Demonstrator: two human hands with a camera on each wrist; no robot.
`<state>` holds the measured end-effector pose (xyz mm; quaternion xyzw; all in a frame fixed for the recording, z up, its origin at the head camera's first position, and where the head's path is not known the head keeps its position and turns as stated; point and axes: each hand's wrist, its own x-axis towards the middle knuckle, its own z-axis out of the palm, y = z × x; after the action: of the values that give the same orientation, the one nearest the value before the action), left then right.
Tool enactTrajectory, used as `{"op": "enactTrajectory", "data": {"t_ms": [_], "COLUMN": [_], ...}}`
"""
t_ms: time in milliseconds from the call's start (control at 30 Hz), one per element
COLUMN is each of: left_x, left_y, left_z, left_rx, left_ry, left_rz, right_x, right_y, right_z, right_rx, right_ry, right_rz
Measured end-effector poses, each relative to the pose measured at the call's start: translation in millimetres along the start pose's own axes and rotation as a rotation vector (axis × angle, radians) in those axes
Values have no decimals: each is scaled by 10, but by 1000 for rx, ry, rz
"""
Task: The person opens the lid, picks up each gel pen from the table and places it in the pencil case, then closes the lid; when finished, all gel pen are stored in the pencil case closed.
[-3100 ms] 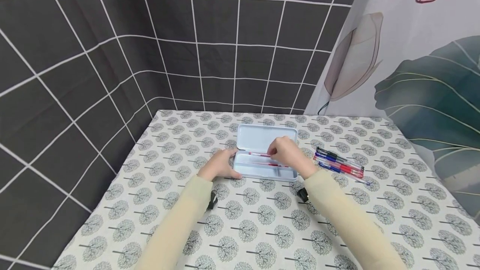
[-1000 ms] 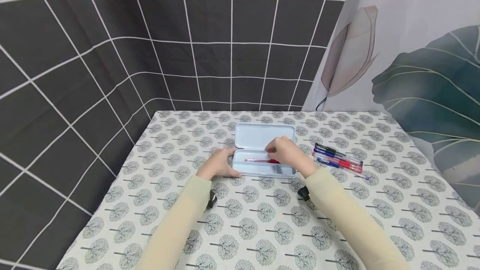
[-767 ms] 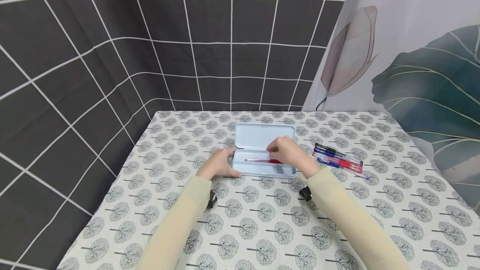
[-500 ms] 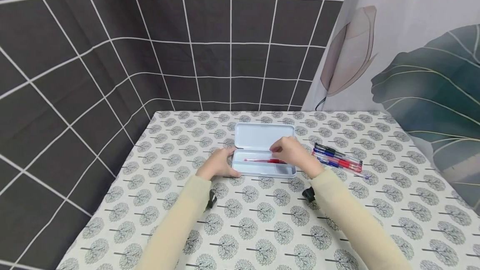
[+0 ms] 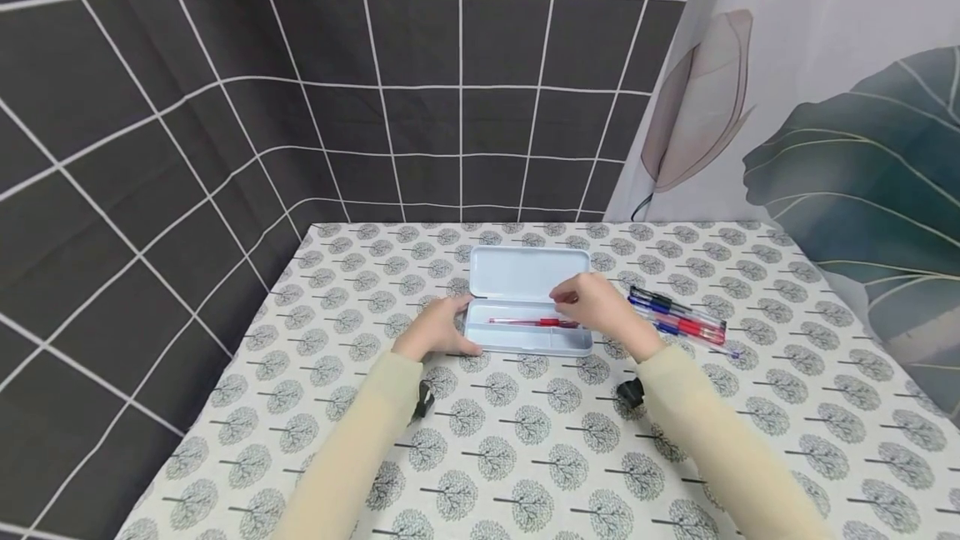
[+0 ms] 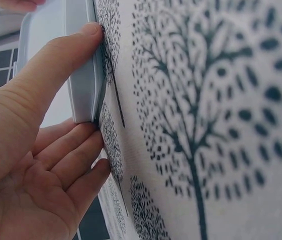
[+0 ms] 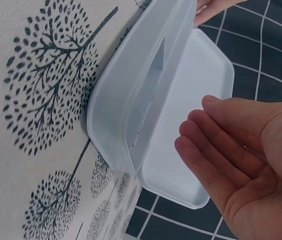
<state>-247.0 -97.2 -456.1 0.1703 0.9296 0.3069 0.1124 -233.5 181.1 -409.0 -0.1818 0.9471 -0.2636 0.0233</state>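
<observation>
Tree-patterned tabletop point(image 5: 495, 473), dark gridded curtain point(image 5: 427, 40) behind: a pale blue pencil case point(image 5: 510, 342) sits between two hands, lid point(image 5: 525, 272) tipped back.
At least one red pen point(image 5: 542, 322) lies lengthwise in the case's long compartment; whether another rests against it cannot be told. A divider marks off a small compartment point(image 5: 572, 342) at front right. The left hand point(image 5: 441, 328) grips the case's left end, thumb on the front wall, other fingers around the far side. The right hand point(image 5: 596, 308) hovers over the right end, fingers side by side, slightly bent, pinching nothing; it hides the rear corner. From the right wrist, only reddish traces show inside. Black, blue and red pens point(image 5: 682, 322) overlap beyond, their number unclear.
</observation>
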Motion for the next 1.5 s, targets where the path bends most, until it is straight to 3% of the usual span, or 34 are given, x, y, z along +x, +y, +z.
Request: {"op": "enactTrajectory", "data": {"t_ms": [267, 1267, 1500], "left_x": [0, -19, -12], "left_y": [-6, 0, 1], "left_z": [-1, -10, 5], "left_rx": [-7, -37, -37], "left_ry": [-1, -8, 10], "left_rz": [11, -2, -5], "right_x": [-77, -329, -382], "right_y": [39, 351, 452], "right_z": [-98, -246, -268], "right_rx": [8, -42, -9], "right_ry": [16, 98, 100], "right_rz": [38, 24, 80]}}
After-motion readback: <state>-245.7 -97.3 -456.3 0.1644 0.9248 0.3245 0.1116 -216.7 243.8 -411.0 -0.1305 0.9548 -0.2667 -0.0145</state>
